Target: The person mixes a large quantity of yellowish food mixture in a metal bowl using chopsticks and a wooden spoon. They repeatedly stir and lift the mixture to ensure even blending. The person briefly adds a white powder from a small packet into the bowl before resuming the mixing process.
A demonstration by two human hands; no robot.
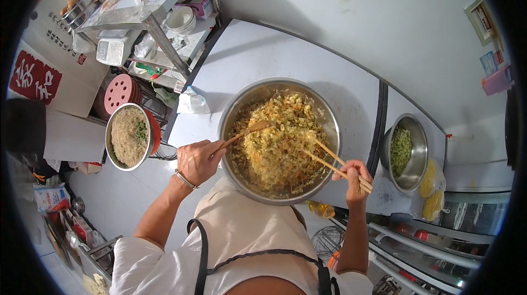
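Note:
A large stainless steel mixing bowl (332, 118) stands at the front edge of the white table, close against my apron. It holds a heap of finely chopped filling (276, 138) in yellow, green and orange bits. My left hand (200, 160) grips the handle of a wooden spoon (243, 133), whose head rests on the heap's upper middle. From the right, my right hand (355, 179) holds a pair of long wooden chopsticks (329, 159). Their tips are spread a little and reach into the filling's right side.
To the right, a steel bowl (416, 163) of chopped greens stands beside bagged yellow food (433, 204). At left, a red-sided bowl (155, 134) holds pale shreds and chopped green pieces, near pink stools (119, 94). A plastic bag (192, 102) lies by the table's left edge; a metal shelf (164, 41) stands behind.

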